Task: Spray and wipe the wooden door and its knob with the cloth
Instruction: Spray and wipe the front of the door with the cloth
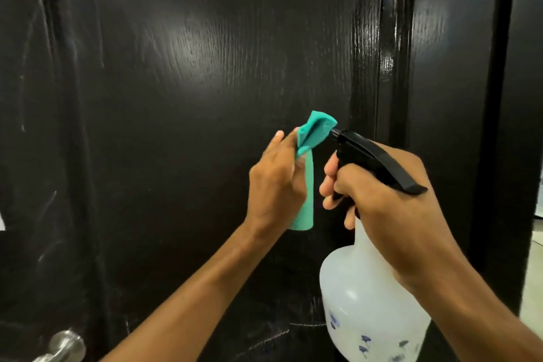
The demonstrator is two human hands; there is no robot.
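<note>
The tall, shiny black wooden door [205, 67] fills almost everything we see. In front of the door, the left hand [276, 182] holds a soft teal cloth [308, 138], its fingers curled around the bunched middle, so one end sticks up and the other hangs down. Just right of the cloth, the right hand [390, 200] grips the neck of a round white plastic spray bottle [367, 297], with fingers wrapped on the black trigger, and the nozzle almost touches the cloth. The cloth looks light and floppy, so bunching it is a good way to hold it. The bottle looks smooth and maybe heavy with water, so the neck is the best place to grab. The round silver metal knob [66, 345] sits low at the door's bottom left, far from the cloth.
</note>
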